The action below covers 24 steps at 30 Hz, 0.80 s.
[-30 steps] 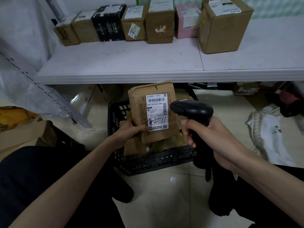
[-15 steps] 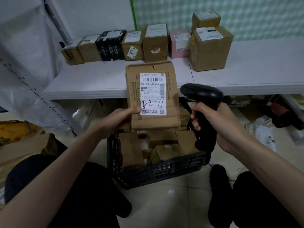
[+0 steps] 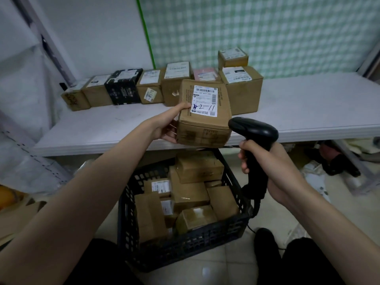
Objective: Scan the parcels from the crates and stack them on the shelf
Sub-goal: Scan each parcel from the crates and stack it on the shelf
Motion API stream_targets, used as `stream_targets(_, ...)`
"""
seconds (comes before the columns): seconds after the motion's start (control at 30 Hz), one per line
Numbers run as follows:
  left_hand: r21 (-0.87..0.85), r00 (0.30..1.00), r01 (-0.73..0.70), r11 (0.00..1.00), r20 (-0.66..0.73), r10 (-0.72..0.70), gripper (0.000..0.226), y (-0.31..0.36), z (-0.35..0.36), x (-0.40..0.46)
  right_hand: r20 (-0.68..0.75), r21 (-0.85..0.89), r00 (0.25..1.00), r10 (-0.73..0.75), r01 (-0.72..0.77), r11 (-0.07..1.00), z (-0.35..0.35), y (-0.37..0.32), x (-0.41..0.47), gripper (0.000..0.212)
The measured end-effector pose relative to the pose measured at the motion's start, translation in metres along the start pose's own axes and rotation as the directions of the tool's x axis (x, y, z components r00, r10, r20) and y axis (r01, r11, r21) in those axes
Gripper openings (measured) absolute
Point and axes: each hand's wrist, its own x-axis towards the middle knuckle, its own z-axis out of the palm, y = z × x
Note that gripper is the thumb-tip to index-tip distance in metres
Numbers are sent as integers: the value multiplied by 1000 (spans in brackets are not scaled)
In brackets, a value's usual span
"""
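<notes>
Head view: left hand (image 3: 171, 125) grips a brown parcel (image 3: 203, 122) by its left side, thumb on the top face at the white label (image 3: 204, 103), fingers curled under the near face. The parcel is held in the air over the shelf's (image 3: 308, 112) front edge, label up, tilted slightly toward the camera; handwritten marks and a barcode show on the label. Right hand (image 3: 269, 167) is wrapped around the handle of a black scanner (image 3: 254, 133), whose head sits just beside the parcel's lower right corner, pointing left; whether it touches the parcel cannot be told. A cable runs down from the handle base. Along the shelf's back edge stands a row of boxes (image 3: 150, 87): brown ones at the left, one black box (image 3: 123, 87), more brown, a pink box (image 3: 205, 74) partly hidden behind the held parcel, then a big brown box (image 3: 243, 89) with a small box (image 3: 233, 57) stacked on it. The shelf's right half is bare white. Below the front edge, on the tiled floor, stands a black crate (image 3: 185, 245) with several brown parcels lying in it at mixed angles, some with white labels. Dark trouser legs show at the bottom left and right. Clutter under the shelf's right end is too dim to identify.
</notes>
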Motion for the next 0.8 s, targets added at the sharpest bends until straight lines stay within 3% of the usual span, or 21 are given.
stream_targets(0.27, -65, 992, 121, 990, 31, -119, 82, 11, 11, 37, -12, 30, 1000, -3, 3, 1000, -6, -6, 9, 12)
stream_targets(0.63, -100, 982, 168, 981, 106, -158, 84, 29, 20, 52, -25, 36, 1000, -12, 13, 999, -3, -7, 17, 11)
stream_targets(0.8, -143, 984, 171, 975, 72, -162, 80, 35, 24, 53, -21, 40, 1000, -2, 3, 999, -1, -5, 18, 11)
